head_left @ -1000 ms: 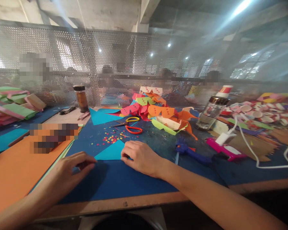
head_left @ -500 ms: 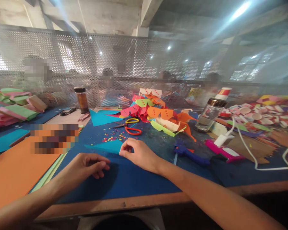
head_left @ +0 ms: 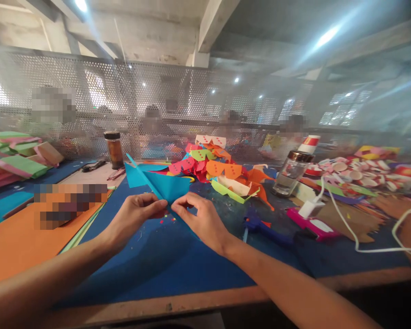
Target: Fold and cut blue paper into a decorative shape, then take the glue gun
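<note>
A folded piece of blue paper [head_left: 173,186] is raised off the table, its long crease tilted from upper left to lower right. My left hand [head_left: 137,212] pinches its lower edge near the crease between thumb and fingers. Right beside it, my right hand [head_left: 200,217] pinches the same edge, partly covering the paper's lower right part. Behind the paper lies another blue sheet [head_left: 133,177] on the table. The scissors are mostly hidden, with only a bit of yellow handle [head_left: 192,179] showing. Small coloured paper bits [head_left: 162,222] lie under my hands.
Colourful cut paper shapes [head_left: 222,170] are heaped at the back middle. Rightward are a blue glue gun [head_left: 267,230], a glass bottle [head_left: 289,173], a pink power strip [head_left: 311,224] with a white cable [head_left: 349,228], and paper cups [head_left: 356,172]. Orange sheets [head_left: 13,246] lie left, near a dark jar [head_left: 114,151].
The blue paper, lying flat before under my right hand, is now lifted and held by both hands. My left hand has moved right and up to pinch it. The scissors are now mostly covered.
</note>
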`<state>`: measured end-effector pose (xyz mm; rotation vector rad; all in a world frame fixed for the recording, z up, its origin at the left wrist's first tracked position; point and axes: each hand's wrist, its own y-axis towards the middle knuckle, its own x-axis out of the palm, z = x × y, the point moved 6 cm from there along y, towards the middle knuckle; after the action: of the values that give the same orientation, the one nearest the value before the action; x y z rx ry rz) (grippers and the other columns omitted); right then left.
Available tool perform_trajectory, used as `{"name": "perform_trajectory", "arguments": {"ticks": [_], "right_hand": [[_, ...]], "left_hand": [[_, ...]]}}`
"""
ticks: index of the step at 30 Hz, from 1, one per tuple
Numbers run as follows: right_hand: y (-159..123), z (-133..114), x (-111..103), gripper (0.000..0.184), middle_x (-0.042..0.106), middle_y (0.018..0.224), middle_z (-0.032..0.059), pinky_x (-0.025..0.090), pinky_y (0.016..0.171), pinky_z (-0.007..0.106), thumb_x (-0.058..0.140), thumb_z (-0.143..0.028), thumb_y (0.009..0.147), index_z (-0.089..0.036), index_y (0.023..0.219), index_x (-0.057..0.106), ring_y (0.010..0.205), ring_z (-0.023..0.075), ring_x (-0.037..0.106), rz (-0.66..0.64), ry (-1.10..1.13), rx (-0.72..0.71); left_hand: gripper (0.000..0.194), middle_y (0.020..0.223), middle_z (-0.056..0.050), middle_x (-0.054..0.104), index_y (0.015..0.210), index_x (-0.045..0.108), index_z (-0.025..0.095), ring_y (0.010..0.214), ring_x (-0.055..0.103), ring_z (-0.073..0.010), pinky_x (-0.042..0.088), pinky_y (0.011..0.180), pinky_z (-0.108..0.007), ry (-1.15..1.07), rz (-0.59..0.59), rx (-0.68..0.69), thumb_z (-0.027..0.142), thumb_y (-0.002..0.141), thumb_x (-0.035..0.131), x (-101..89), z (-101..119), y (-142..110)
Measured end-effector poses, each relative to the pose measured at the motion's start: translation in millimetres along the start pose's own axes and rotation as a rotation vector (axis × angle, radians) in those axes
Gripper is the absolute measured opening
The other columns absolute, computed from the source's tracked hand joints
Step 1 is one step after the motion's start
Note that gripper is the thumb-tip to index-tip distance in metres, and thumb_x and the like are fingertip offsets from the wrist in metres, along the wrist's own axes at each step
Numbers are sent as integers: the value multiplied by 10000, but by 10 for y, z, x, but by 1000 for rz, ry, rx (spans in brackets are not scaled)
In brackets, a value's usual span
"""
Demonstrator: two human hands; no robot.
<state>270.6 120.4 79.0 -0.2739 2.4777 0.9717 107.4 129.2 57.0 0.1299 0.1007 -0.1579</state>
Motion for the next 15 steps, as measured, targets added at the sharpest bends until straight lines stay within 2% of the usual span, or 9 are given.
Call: {"name": "perform_trajectory", "arguments": {"ticks": [4,6,8,11,15], "right_hand": [[59,14,-288,134,677,870,24,489,777,303,573,-308,925,-209,852,627,798,156,617,209,-32,-20],[88,69,-419,145,678,938,40,490,799,317,597,-343,906,-207,950,620,845,168,618,297,12,23],[121,137,-495,236,677,974,54,488,818,333,615,-396,888,-203,1025,615,896,185,619,328,100,84],[167,223,-493,331,680,984,69,494,812,353,595,-493,885,-200,1035,638,916,204,627,269,299,183],[185,253,-336,463,677,901,90,511,775,386,472,-607,922,-200,996,680,843,222,632,36,528,261]], "left_hand": [[331,715,1,693,715,622,169,696,648,-153,538,809,-351,-24,-101,0,466,732,767,-89,252,202],[321,733,-11,706,743,631,164,708,659,-159,532,820,-356,21,-124,14,458,744,760,-139,394,275],[312,761,-29,721,739,634,156,723,669,-164,530,815,-351,48,-180,11,446,757,749,-131,486,307],[305,699,-11,694,690,612,161,667,645,-143,524,733,-306,76,-295,-15,428,762,738,-36,508,300],[369,592,42,576,630,547,172,579,559,-108,474,611,-247,150,-445,-43,456,747,752,103,427,263]]}}
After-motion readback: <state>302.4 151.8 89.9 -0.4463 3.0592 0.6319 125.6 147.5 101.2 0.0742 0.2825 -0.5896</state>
